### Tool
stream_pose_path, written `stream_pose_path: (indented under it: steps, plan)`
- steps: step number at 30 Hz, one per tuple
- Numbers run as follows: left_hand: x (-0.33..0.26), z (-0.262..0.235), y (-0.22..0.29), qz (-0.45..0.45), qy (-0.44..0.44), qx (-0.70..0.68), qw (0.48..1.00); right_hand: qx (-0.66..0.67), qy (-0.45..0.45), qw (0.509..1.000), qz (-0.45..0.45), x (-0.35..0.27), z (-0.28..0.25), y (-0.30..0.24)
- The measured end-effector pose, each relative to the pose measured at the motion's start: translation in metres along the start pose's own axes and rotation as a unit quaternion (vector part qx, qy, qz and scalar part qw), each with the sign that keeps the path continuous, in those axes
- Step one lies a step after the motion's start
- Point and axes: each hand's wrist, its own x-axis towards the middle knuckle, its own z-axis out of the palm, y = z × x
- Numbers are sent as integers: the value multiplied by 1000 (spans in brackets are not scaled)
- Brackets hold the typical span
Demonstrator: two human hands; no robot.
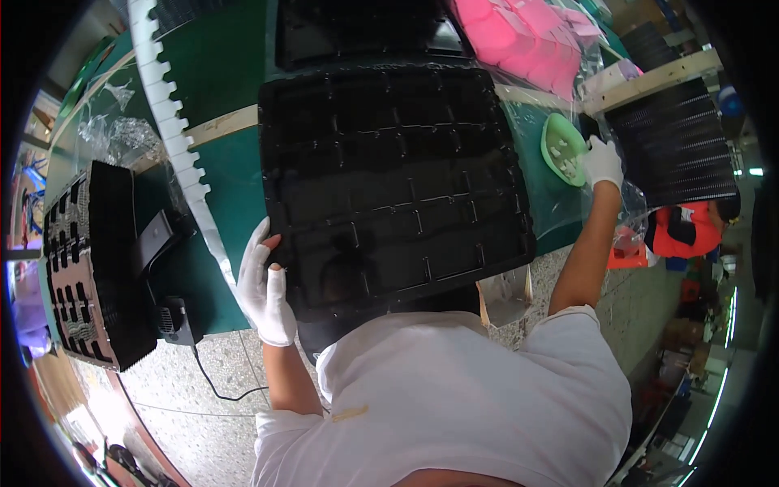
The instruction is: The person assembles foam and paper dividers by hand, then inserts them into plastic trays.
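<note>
In front of me lies a large glossy black plastic tray (389, 174), with raised ridges marking out a grid of cells. My left hand (272, 296), in a white glove with bare tips at the thumb and a finger, rests at the tray's left edge with fingers apart. Off to the right, my gloved right hand (603, 162) is closed beside a light green bowl (548, 158) that holds small white pieces (565, 165). A small black object (588, 127) shows at its fingertips; its kind is unclear.
A second black tray (365, 36) lies beyond, next to stacked pink pieces (527, 36) in clear plastic. Ribbed black trays (677, 146) stand at right. At left are a notched white strip (182, 150), a black device (156, 237), a corded adapter (174, 318) and a tray stack (97, 268).
</note>
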Motion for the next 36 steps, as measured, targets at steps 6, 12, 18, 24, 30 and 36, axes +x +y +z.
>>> stream_pose_path:
  steps: [6, 12, 18, 24, 30, 36]
  plan:
    - [2, 3, -1, -10, 2, 0, 1000, 493, -165, 853, 49, -24, -39, -29]
    - [5, 6, -4, -20, 9, 24, 999, 382, -26, 923, 27, 40, 11, -110]
    - [2, 5, 4, -29, 30, 39, 998, 300, -14, 938, 171, 137, 122, -112]
    - [-1, 4, 7, -72, 41, 54, 995, -70, 164, 984, 28, 191, 103, -133]
    - [4, 7, 10, -128, 79, 30, 988, 660, 119, 666, 327, 258, 115, -125]
    - [51, -1, 70, 320, -16, 457, 830, -38, 128, 954, -268, 195, 81, -153]
